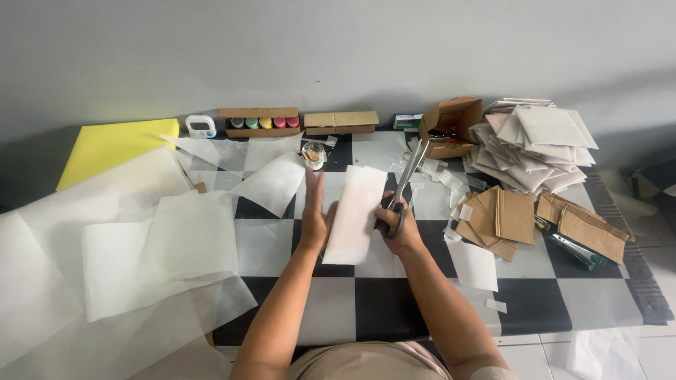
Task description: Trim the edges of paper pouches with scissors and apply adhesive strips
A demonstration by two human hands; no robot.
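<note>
Holding folded white sheet (354,214) in left hand (314,217), right hand (396,224) grip closed on scissors (406,184)

Cardboard squares (503,219), yellow sheet (113,144) — paint pots (262,122) behind.
</note>
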